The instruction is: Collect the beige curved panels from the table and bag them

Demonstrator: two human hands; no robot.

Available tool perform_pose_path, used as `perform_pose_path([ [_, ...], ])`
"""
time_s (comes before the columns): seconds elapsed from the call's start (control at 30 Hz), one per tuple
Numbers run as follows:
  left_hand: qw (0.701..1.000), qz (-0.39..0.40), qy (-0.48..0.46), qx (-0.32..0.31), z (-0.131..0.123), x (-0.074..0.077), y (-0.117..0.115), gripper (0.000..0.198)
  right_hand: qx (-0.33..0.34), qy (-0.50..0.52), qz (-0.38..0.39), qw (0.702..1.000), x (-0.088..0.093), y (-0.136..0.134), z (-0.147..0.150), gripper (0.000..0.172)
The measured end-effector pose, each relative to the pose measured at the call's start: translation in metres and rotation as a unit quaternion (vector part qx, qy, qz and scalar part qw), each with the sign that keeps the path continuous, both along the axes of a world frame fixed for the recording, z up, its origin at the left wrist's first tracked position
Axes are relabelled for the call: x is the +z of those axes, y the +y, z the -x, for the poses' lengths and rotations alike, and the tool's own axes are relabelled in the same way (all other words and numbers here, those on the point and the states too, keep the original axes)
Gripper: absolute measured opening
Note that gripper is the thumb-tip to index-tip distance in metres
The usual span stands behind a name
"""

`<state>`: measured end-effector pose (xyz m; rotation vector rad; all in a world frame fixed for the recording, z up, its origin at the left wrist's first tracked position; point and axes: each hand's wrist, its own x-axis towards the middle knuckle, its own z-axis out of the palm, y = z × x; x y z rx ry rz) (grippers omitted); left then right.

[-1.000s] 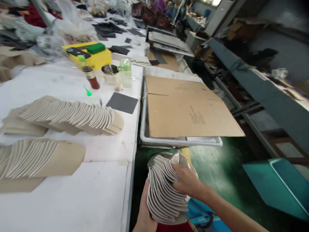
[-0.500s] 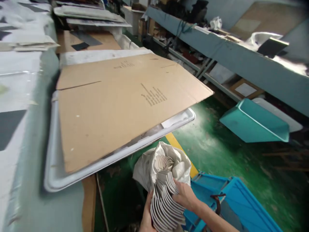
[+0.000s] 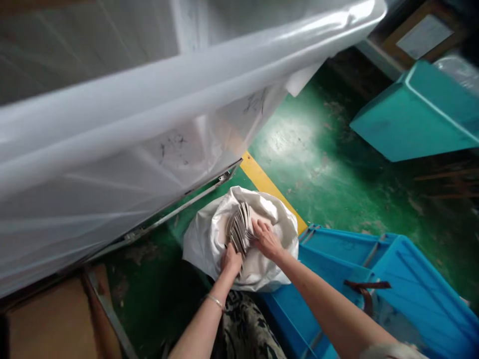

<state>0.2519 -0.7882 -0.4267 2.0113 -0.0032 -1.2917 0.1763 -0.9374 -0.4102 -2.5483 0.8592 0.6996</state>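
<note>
A fanned stack of beige cut pieces (image 3: 239,228) stands on edge inside the mouth of a white sack (image 3: 204,239) on the green floor. My left hand (image 3: 231,259) grips the stack from below and left. My right hand (image 3: 265,238) presses its fingers against the stack's right side, inside the sack's opening. Both hands are closed on the pieces. A thin bracelet sits on my left wrist.
The underside of a big white plastic tray (image 3: 149,99) overhangs the upper left. A blue crate (image 3: 374,279) lies to the right of the sack, a teal bin (image 3: 419,114) at upper right. A yellow floor line (image 3: 269,189) runs past the sack. Cardboard (image 3: 45,324) at lower left.
The view has tipped down from the table and cardboard to the floor. My hands have lowered the stack of pieces further away from me, down into the white sack.
</note>
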Motion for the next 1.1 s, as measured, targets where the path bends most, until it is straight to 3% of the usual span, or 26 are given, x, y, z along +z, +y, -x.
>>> perform_pose_path([
  [0.07, 0.996, -0.029, -0.083, -0.017, -0.015, 0.001, 0.007, 0.03, -0.015, 0.002, -0.007, 1.0, -0.019, 0.004, 0.016, 0.056],
  [0.17, 0.979, -0.06, -0.196, -0.001, -0.051, -0.001, 0.006, 0.054, -0.02, -0.003, -0.013, 1.0, -0.036, 0.003, 0.032, 0.063],
  [0.23, 0.973, -0.081, -0.215, -0.003, -0.073, -0.01, -0.002, 0.066, -0.011, -0.006, -0.012, 1.0, -0.042, -0.001, 0.037, 0.065],
  [0.33, 0.977, -0.079, -0.196, -0.034, -0.089, -0.023, -0.01, 0.034, 0.01, -0.01, -0.005, 1.0, -0.046, -0.007, 0.039, 0.067],
  [0.4, 0.977, -0.066, -0.198, -0.053, -0.089, -0.018, -0.008, 0.013, 0.023, -0.013, 0.0, 1.0, -0.046, -0.009, 0.039, 0.067],
  [0.5, 0.972, -0.054, -0.221, -0.062, -0.085, 0.021, 0.007, 0.014, 0.045, -0.017, -0.002, 0.999, -0.04, -0.006, 0.038, 0.065],
  [0.6, 0.965, -0.028, -0.256, -0.048, -0.087, 0.083, 0.021, 0.015, 0.068, -0.013, -0.002, 0.998, -0.032, 0.002, 0.03, 0.065],
  [0.67, 0.96, 0.042, -0.277, -0.029, -0.091, 0.12, 0.025, 0.014, 0.082, -0.01, 0.006, 0.997, -0.029, 0.01, 0.02, 0.065],
  [0.73, 0.955, 0.095, -0.281, -0.016, -0.095, 0.14, 0.024, 0.013, 0.094, -0.006, 0.018, 0.995, -0.029, 0.017, 0.007, 0.064],
  [0.8, 0.955, 0.109, -0.277, -0.014, -0.1, 0.137, 0.02, 0.011, 0.1, -0.001, 0.031, 0.994, -0.031, 0.019, -0.005, 0.063],
  [1.0, 0.968, 0.04, -0.246, -0.031, -0.122, 0.064, 0.029, 0.013, 0.037, 0.036, 0.1, 0.994, -0.028, -0.022, -0.005, 0.059],
  [1.1, 0.971, 0.044, -0.234, -0.026, -0.125, 0.05, 0.047, 0.034, 0.032, 0.032, 0.099, 0.994, -0.018, -0.048, 0.006, 0.054],
])
